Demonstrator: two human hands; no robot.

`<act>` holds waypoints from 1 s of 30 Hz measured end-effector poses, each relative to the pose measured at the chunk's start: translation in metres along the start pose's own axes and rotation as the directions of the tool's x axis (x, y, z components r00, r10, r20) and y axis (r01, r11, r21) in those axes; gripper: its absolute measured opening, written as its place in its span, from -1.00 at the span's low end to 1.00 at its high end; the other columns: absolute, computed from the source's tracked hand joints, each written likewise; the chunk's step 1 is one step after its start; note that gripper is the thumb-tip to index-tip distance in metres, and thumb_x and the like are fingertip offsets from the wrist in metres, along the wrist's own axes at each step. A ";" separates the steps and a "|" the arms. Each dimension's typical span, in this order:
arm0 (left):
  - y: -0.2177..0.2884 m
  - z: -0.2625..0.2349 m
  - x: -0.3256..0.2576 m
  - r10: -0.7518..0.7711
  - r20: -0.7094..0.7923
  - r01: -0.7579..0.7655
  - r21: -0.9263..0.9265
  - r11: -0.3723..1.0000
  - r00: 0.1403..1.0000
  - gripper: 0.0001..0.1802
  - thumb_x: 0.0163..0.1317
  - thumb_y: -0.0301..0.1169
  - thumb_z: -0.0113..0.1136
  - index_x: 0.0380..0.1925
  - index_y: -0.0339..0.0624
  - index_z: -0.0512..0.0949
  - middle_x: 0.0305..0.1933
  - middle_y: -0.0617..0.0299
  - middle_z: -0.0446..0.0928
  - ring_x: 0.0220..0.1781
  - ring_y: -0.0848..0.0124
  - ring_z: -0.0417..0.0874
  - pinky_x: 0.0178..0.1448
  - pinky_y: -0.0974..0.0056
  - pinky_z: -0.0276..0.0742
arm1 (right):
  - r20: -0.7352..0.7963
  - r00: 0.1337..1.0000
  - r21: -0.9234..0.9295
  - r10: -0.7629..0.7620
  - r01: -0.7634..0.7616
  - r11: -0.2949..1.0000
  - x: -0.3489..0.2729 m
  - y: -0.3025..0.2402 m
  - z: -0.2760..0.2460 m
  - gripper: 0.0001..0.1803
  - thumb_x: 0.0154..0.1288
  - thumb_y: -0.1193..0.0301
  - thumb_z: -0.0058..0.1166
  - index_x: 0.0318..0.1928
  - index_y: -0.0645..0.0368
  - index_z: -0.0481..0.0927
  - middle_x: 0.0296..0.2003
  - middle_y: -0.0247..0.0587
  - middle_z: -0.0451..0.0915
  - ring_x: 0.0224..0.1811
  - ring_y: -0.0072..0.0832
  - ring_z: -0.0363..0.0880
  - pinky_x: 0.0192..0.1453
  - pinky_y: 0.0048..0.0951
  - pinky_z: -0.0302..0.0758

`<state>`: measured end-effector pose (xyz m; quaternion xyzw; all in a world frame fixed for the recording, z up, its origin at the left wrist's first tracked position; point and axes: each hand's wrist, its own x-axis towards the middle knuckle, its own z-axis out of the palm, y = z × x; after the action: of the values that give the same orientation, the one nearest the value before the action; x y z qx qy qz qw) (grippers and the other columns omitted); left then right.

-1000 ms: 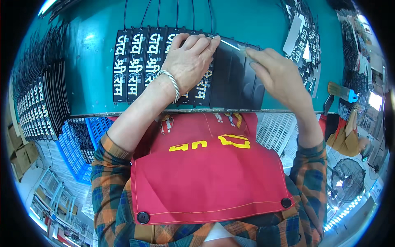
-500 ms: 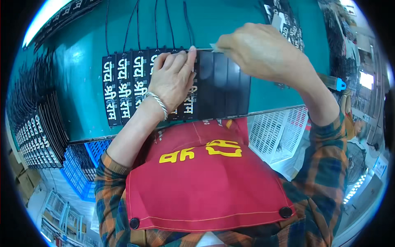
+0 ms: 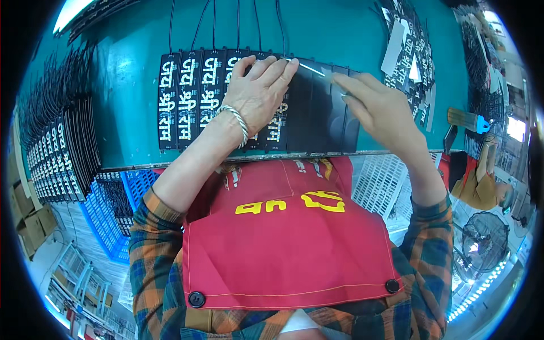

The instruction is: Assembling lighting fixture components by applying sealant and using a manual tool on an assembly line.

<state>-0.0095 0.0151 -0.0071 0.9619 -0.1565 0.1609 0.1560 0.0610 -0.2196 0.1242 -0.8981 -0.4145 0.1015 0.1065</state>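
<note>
A row of black tags [image 3: 166, 102] with white lettering lies along the table's near edge, each with a black cord running away from me. My left hand [image 3: 259, 88] lies open over the right part of the row, fingers stretched and fingertips at the tags' far edge. It hides some of the lettering. To its right the row goes on as plain glossy black panels [image 3: 317, 113]. Over these, my right hand [image 3: 382, 110] pinches one end of a thin pale strip [image 3: 310, 69], which slants back to my left fingertips. The strip's material cannot be made out.
A pile of printed tags [image 3: 412, 62] with pale slips lies at the far right, near a flat container with a blue end [image 3: 483, 124]. Stacked corded tags [image 3: 54, 153] stand at the left. A blue crate [image 3: 102, 218] and a white basket [image 3: 379, 178] sit below the table edge.
My right hand has come nearer and to the right, drawing the pale strip out into a slanting line. My left hand stays on the tags. The whole view has shifted slightly.
</note>
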 end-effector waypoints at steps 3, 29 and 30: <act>0.001 0.000 0.001 0.000 0.001 0.000 0.001 1.000 1.000 -0.34 0.29 -0.38 0.30 0.41 -0.01 0.38 0.26 0.25 0.56 0.34 0.29 0.53 0.45 -0.02 0.33 | -0.030 0.999 -0.025 -0.018 0.017 1.000 0.001 0.000 0.001 -0.62 0.37 0.39 0.21 0.19 -0.02 0.64 -0.25 -0.17 0.62 -0.31 -0.12 0.70 -0.27 -0.21 0.66; -0.007 -0.008 0.008 -0.057 0.034 0.063 -0.189 0.980 0.998 -0.20 0.20 -0.31 0.38 0.46 -0.18 0.34 0.20 0.03 0.56 0.19 0.07 0.53 0.35 -0.02 0.31 | 0.263 0.961 -0.213 -0.089 0.148 0.966 0.083 -0.018 -0.050 -0.88 0.06 0.51 0.17 -0.40 0.27 0.71 -0.42 0.12 0.71 -0.30 0.04 0.75 -0.26 -0.05 0.67; -0.007 -0.010 0.007 -0.042 0.043 0.049 -0.172 0.984 0.998 -0.18 0.20 -0.24 0.39 0.46 -0.17 0.34 0.21 0.02 0.55 0.20 0.06 0.52 0.36 -0.03 0.31 | 0.185 0.978 -0.192 -0.097 0.133 0.972 0.066 -0.011 -0.038 -0.86 0.09 0.51 0.16 -0.33 0.27 0.70 -0.38 0.11 0.72 -0.30 0.03 0.75 -0.25 -0.04 0.67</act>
<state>-0.0030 0.0228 0.0030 0.9511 -0.1508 0.1240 0.2394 0.1054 -0.1656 0.1574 -0.8662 -0.4820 0.1305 -0.0167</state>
